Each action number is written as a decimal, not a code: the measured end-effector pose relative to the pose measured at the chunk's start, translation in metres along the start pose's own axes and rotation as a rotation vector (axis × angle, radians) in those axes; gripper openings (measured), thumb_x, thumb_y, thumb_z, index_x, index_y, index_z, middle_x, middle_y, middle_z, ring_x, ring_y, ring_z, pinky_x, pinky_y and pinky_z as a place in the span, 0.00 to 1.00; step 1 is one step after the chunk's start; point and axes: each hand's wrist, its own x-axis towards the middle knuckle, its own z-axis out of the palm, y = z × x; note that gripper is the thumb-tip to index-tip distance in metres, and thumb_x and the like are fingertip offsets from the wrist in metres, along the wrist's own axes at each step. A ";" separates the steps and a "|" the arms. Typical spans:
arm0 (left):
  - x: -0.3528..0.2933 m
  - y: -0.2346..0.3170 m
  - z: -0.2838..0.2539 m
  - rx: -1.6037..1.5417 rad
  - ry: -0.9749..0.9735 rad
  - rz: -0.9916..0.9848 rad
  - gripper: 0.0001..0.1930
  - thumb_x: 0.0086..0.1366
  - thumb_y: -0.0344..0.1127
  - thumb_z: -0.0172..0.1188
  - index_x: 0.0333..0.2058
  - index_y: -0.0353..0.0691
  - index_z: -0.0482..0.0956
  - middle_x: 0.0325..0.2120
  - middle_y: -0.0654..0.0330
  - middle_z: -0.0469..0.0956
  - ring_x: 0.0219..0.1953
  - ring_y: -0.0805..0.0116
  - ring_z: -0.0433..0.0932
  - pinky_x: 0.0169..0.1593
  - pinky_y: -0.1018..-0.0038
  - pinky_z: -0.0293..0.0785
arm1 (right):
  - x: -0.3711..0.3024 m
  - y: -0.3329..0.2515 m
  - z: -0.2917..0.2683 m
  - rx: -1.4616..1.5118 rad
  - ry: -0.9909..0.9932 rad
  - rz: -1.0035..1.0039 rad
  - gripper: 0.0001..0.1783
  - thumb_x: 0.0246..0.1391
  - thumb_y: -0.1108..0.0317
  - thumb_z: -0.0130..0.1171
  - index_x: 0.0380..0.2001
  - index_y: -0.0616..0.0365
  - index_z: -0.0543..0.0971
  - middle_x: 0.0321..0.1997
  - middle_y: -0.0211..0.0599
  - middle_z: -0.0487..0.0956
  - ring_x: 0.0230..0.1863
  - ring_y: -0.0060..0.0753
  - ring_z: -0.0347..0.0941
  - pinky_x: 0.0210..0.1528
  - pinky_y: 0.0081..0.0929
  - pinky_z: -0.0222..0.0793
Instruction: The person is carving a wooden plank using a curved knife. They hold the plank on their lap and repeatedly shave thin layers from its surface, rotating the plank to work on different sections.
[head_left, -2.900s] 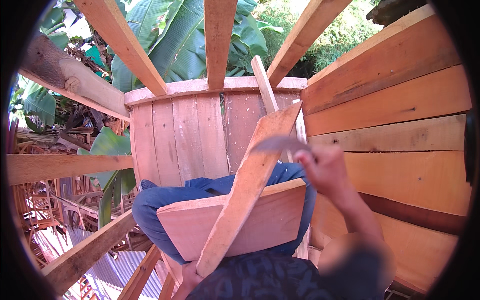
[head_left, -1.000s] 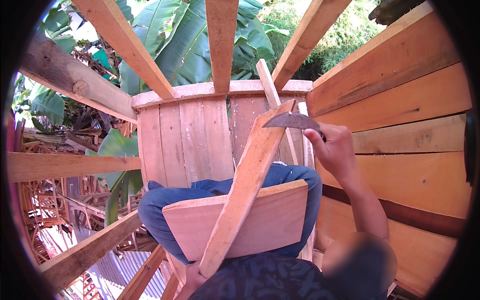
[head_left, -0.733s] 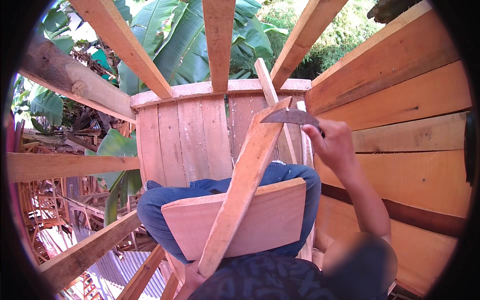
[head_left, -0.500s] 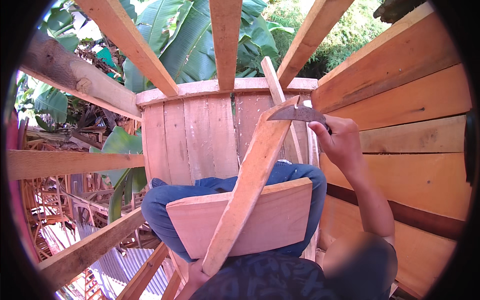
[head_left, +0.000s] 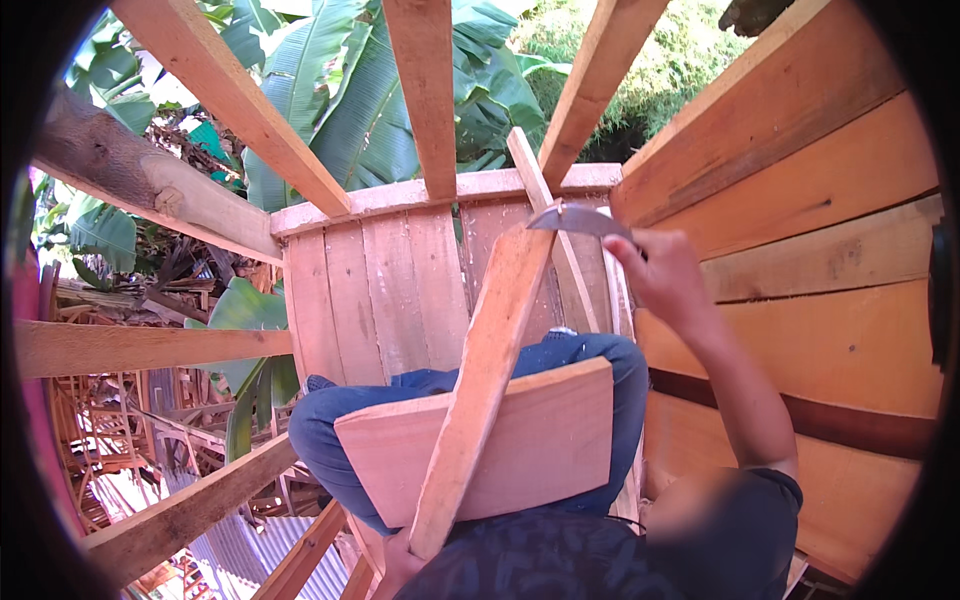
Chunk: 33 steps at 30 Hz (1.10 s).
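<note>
My right hand [head_left: 665,275] is closed round the handle of a knife with a dark, curved blade [head_left: 585,221]. The blade lies across the top end of a long wooden strip [head_left: 482,370], and a small sliver of wood shows beside it. That strip slants over a flat wooden board [head_left: 525,435] resting across my lap. Down at the bottom, my left hand [head_left: 400,562] grips the strip's lower end; part of its fingers is hidden behind the wood.
A thin stick [head_left: 572,275] leans behind the strip's top end. Plank flooring [head_left: 385,290] lies ahead of my legs, with wood shavings on it. Beams [head_left: 425,100] stand around, a plank wall [head_left: 800,350] rises at right, and banana leaves [head_left: 350,100] grow beyond.
The knife blade has moved slightly left and down over the strip's top end, and its tilt has changed. The splinter that curled up there is smaller. My left hand keeps its hold.
</note>
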 end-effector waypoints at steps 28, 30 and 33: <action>0.007 0.008 -0.006 0.051 -0.040 -0.058 0.26 0.40 0.48 0.75 0.33 0.34 0.81 0.24 0.51 0.81 0.30 0.59 0.83 0.34 0.70 0.76 | -0.097 0.066 0.067 0.755 0.134 0.632 0.33 0.63 0.46 0.46 0.10 0.56 0.60 0.10 0.21 0.56 0.16 0.14 0.51 0.18 0.25 0.47; 0.009 0.008 -0.006 0.056 -0.050 -0.055 0.26 0.40 0.48 0.75 0.33 0.34 0.81 0.24 0.51 0.81 0.30 0.59 0.83 0.34 0.70 0.76 | -0.098 0.075 0.076 0.655 0.200 0.557 0.34 0.63 0.47 0.47 0.10 0.60 0.62 0.10 0.22 0.57 0.17 0.14 0.51 0.18 0.27 0.49; 0.008 0.007 -0.007 0.062 -0.051 -0.056 0.26 0.40 0.48 0.75 0.33 0.34 0.81 0.24 0.51 0.81 0.30 0.59 0.83 0.34 0.70 0.76 | -0.097 0.075 0.076 0.638 0.214 0.510 0.34 0.62 0.47 0.49 0.12 0.66 0.65 0.09 0.28 0.59 0.18 0.17 0.53 0.19 0.30 0.51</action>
